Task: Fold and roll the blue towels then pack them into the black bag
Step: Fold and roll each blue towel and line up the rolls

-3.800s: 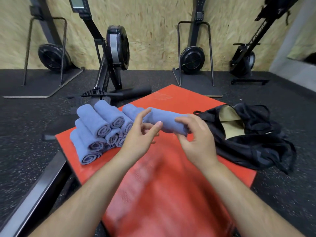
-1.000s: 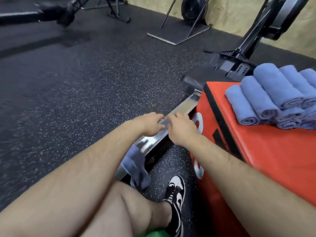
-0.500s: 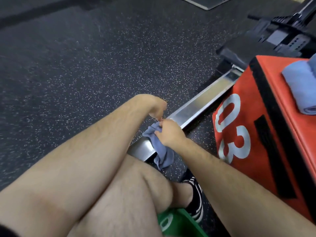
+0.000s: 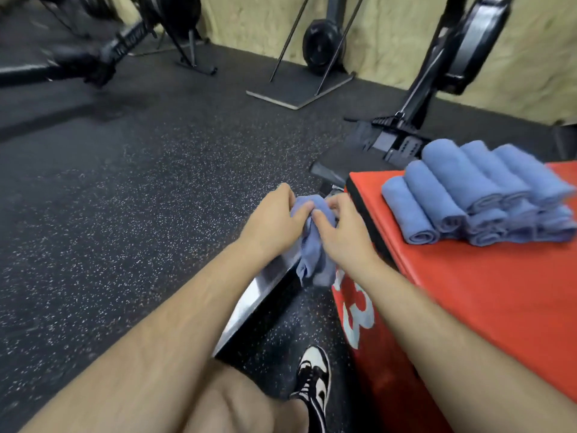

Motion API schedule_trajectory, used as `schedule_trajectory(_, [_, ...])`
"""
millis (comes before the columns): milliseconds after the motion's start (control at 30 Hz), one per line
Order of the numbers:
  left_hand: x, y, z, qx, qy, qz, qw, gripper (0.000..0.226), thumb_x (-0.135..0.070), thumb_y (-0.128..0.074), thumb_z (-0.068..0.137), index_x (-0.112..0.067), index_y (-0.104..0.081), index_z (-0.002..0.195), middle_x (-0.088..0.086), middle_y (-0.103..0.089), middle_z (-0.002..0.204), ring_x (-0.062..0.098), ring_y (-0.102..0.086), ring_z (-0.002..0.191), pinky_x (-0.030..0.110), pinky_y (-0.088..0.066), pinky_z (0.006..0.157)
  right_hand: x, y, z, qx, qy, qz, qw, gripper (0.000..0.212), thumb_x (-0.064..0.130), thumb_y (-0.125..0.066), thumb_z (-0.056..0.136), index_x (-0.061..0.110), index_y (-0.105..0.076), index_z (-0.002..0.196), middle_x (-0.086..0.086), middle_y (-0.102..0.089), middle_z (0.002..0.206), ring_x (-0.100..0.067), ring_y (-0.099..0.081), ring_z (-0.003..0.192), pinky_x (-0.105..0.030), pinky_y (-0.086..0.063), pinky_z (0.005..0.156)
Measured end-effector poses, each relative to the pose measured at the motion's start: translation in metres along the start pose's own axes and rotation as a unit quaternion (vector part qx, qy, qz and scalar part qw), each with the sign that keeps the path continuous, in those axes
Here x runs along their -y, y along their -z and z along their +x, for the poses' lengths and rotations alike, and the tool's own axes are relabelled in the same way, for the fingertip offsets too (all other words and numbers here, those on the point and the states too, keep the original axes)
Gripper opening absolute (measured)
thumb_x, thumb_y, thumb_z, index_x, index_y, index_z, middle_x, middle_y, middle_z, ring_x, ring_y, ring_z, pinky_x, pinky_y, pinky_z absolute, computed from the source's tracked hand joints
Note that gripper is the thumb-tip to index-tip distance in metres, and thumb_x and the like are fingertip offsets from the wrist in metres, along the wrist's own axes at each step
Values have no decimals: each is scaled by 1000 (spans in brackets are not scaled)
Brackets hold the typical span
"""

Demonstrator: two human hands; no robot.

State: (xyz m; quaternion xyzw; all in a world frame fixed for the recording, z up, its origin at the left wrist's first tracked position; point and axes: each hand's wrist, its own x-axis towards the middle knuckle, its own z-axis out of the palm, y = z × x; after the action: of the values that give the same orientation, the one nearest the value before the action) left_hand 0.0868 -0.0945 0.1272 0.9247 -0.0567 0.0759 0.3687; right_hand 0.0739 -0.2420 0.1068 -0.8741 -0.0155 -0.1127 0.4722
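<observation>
While both forearms reach forward over a bare knee, the left hand (image 4: 274, 223) and right hand (image 4: 340, 232) meet on one loose blue towel (image 4: 312, 254). Left hand: fingers curled over the upper bunch of cloth, gripping it. Right hand: fingers bent, fingertips pinching the same bunch from the opposite side. The two hands are almost touching.

Loose towel: soft, matte, crumpled. Its lower part hangs in limp folds below the hands, in front of a flat, shiny metal rail (image 4: 249, 304) and just beside the near corner of the red bench (image 4: 499, 292).

Bench: box-shaped, with a smooth red covering, a black edge strip and a large white numeral (image 4: 356, 317) on its side; the numeral is partly hidden by the right forearm.

On the bench top lies a stack of rolled towels (image 4: 468, 195): tight cylinders of the same blue terry cloth, packed side by side in layers, with spiral ends facing the camera.

Floor (image 4: 125, 198): dark rubber with pale speckles. A black-and-white shoe (image 4: 313, 385) rests on it beside the base of the bench.

Behind, black rowing machines (image 4: 437, 73) stand against a rough chipboard wall (image 4: 390, 42).
</observation>
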Motion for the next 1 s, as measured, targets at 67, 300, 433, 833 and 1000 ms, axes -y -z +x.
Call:
schedule_trajectory(67, [-43, -3, -2, -40, -35, -91, 994, 26, -41, -61, 95, -16, -53, 95, -10, -60, 83, -1, -53, 70, 15, -36, 59, 19, 45, 0, -32, 37, 35, 998, 13, 27, -65, 92, 22, -53, 93, 8, -64, 87, -12, -62, 84, -35, -51, 76])
schedule_trajectory(300, [-192, -30, -21, -77, -76, -394, 913, 15, -24, -65, 96, -12, -65, 105, -5, -71, 95, -4, -62, 80, 14, -46, 73, 58, 200, -14, -111, 17, 198, 974, 26, -2, -55, 94, 17, -68, 82, 8, -67, 75, -3, -59, 72, -19, -50, 73])
schedule_trajectory(433, [-259, -57, -37, -34, -135, -413, 900, 10, -16, -64, 96, -11, -69, 104, -6, -72, 93, -4, -62, 81, 11, -47, 73, 47, 279, -40, -143, 31, 208, 967, 18, -8, -62, 91, 8, -69, 87, 7, -68, 75, 5, -61, 65, -12, -50, 69])
schedule_trajectory(833, [-357, -207, -54, 146, -148, -276, 938, 6, -27, -71, 89, -25, -69, 95, -14, -71, 94, -1, -63, 86, 8, -42, 69, -93, 411, -129, -278, -119, 147, 942, 14, 3, -71, 90, 13, -64, 97, -3, -66, 76, -10, -58, 59, -24, -51, 60])
schedule_trajectory(1000, [-360, -247, -40, 156, -98, -220, 958, 11, -27, -68, 91, -19, -62, 88, -5, -64, 79, 7, -55, 68, 22, -38, 55, -159, 446, -157, -325, -183, 105, 922, 13, 5, -69, 92, 17, -63, 90, -3, -63, 76, -13, -55, 57, -31, -53, 59])
